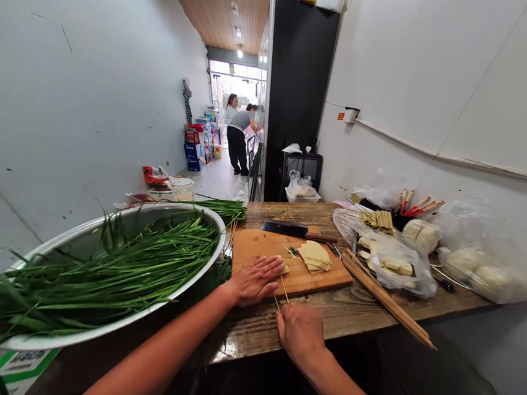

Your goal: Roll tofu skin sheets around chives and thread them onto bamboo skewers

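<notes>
My left hand lies flat on the wooden cutting board, pressing down a small piece of pale tofu skin at its fingertips. My right hand sits at the table's near edge, closed on a thin bamboo skewer that points toward the piece under my left hand. A stack of cut tofu skin pieces rests on the board to the right. A cleaver lies along the board's far edge.
A big metal basin of green chives fills the left. A bundle of bamboo skewers lies right of the board, by plastic bags of tofu products. A black fridge stands behind. Two people stand far down the corridor.
</notes>
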A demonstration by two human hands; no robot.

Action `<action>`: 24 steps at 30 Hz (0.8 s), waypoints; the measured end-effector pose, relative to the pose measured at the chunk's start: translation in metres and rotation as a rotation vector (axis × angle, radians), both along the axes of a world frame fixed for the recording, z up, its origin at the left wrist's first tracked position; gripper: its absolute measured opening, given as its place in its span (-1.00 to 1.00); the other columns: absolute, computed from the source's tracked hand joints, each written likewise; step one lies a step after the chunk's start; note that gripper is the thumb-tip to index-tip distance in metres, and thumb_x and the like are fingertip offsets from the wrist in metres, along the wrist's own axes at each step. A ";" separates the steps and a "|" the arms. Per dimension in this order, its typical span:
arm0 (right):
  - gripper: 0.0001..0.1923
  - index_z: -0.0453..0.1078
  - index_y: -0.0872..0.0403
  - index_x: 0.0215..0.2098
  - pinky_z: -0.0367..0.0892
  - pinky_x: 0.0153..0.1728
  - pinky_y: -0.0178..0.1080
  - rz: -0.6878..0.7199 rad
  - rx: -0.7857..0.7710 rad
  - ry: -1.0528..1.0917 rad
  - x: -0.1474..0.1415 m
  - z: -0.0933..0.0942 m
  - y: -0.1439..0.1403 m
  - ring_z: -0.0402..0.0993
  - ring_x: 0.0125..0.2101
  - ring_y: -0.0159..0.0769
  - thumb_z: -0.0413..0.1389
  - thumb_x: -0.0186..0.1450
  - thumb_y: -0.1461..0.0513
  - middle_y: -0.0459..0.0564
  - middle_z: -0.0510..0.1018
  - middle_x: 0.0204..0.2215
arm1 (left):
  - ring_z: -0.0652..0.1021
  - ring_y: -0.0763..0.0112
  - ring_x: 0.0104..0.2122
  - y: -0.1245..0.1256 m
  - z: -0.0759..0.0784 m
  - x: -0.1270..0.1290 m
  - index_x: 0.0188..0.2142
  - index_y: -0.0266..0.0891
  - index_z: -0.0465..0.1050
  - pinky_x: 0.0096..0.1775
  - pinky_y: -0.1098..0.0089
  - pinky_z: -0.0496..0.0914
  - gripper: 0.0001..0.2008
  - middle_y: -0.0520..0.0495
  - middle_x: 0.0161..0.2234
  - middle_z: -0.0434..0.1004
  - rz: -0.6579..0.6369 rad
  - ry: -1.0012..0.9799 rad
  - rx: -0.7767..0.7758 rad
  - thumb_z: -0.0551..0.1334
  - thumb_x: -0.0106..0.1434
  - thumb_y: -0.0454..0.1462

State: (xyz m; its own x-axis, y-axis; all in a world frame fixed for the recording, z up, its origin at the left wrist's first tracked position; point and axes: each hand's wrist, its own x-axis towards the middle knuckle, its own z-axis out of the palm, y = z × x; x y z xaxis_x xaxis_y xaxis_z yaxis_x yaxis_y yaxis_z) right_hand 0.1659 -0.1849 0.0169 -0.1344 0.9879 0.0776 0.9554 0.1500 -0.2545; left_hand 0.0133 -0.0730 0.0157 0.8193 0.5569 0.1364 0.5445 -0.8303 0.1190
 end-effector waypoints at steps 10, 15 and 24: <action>-0.72 0.44 0.17 -0.51 0.12 -0.46 -0.31 0.083 0.175 -0.070 0.000 -0.011 -0.002 0.44 -0.49 -0.29 -0.07 0.23 0.35 0.10 0.53 -0.53 | -0.09 0.36 0.25 -0.001 0.002 0.000 0.26 -0.12 -0.18 0.22 0.26 -0.15 -0.44 -0.02 0.28 -0.18 -0.002 0.040 -0.035 -0.17 0.32 -0.02; -0.73 0.44 0.18 -0.52 0.07 -0.50 -0.30 0.094 0.179 -0.106 0.000 -0.013 -0.002 0.44 -0.51 -0.29 -0.06 0.23 0.35 0.10 0.53 -0.55 | -0.10 0.37 0.25 0.000 0.000 0.000 0.26 -0.12 -0.19 0.22 0.27 -0.17 -0.43 -0.03 0.28 -0.18 -0.019 0.031 -0.033 -0.17 0.32 -0.01; -0.74 0.45 0.18 -0.50 0.08 -0.51 -0.31 0.113 0.147 -0.133 0.002 -0.013 -0.009 0.45 -0.52 -0.27 -0.05 0.22 0.36 0.11 0.54 -0.54 | -0.09 0.34 0.25 -0.001 0.000 0.000 0.26 -0.13 -0.17 0.21 0.25 -0.16 -0.42 -0.06 0.27 -0.17 -0.020 0.001 -0.048 -0.15 0.31 -0.01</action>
State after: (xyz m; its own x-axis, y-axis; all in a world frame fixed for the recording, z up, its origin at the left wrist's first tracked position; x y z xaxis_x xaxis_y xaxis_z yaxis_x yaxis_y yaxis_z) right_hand 0.1678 -0.1941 0.0042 -0.2624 0.9454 0.1935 0.9540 0.2843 -0.0953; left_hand 0.0132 -0.0737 0.0153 0.8303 0.5465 0.1093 0.5281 -0.8342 0.1587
